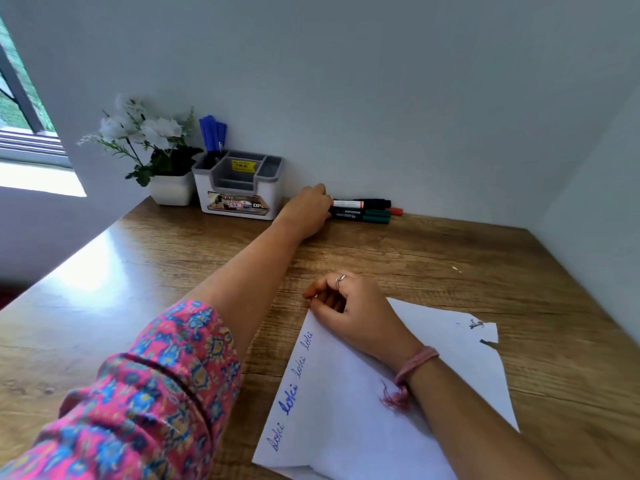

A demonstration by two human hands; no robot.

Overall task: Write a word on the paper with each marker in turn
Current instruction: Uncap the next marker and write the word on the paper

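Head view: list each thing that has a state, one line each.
left hand: reaching to the loose markers, fingers on them
right hand: curled, resting on the paper's corner
loose markers: lying by the wall, capped
paper: flat, four blue words written
blue markers: upright in the organizer
organizer: upright

The wooden tabletop (433, 251) fills a corner between pale walls. Along its far edge stand a white flowerpot (172, 189) and, just beside it, a white-and-grey organiser (237, 188), with a cluster of markers (363, 211) lying near the middle of that edge. A sheet of paper (374, 410) lies askew at the near edge, the word "loki" (290, 399) written repeatedly in blue along one side.
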